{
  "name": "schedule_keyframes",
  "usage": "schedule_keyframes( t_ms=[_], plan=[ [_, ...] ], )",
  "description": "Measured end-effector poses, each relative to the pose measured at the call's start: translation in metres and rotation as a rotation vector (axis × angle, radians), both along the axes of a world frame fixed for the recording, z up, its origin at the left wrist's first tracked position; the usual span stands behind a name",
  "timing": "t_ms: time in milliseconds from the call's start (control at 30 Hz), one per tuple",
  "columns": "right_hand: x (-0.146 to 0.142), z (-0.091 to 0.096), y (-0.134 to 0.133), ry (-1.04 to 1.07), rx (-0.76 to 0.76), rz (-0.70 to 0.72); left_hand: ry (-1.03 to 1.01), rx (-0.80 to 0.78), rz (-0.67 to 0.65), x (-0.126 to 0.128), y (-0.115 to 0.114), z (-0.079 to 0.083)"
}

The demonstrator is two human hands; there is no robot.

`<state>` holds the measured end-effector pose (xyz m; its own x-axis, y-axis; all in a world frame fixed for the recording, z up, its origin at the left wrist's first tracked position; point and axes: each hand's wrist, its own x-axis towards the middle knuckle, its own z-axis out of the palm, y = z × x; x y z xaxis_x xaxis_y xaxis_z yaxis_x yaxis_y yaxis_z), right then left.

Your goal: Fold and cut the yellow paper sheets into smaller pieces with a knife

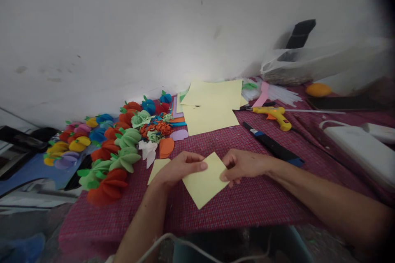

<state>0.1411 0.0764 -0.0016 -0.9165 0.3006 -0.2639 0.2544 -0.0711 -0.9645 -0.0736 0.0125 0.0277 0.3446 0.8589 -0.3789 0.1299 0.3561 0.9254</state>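
A square of pale yellow paper (203,183) is held between my two hands, tilted with one corner toward me, above the checked tablecloth. My left hand (182,167) pinches its left side, thumb on top. On the right side, my right hand (239,167) grips the edge with thumb and fingers. Just left of my left hand lies another small yellow piece of paper (159,167), partly hidden by that hand. Beyond both hands rest larger yellow sheets (212,119), overlapping each other.
Several colourful paper pumpkins (108,150) crowd the table's left side. A yellow glue gun (273,114), a black-handled cutter (268,141) and a white power strip (359,148) lie to the right. Orange paper pieces (166,148) sit behind my left hand. A bin (182,250) stands below the front edge.
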Motion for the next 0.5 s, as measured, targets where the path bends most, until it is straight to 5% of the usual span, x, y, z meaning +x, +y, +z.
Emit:
schedule_keyframes(
  t_ms=[167, 500],
  plan=[
    [-0.002, -0.002, -0.004, -0.07, -0.035, 0.051, 0.172, -0.034, -0.173, 0.012, -0.001, -0.008],
    [0.004, 0.003, 0.0, -0.099, -0.09, 0.029, 0.114, -0.051, -0.071, 0.006, -0.001, -0.005]
  ],
)
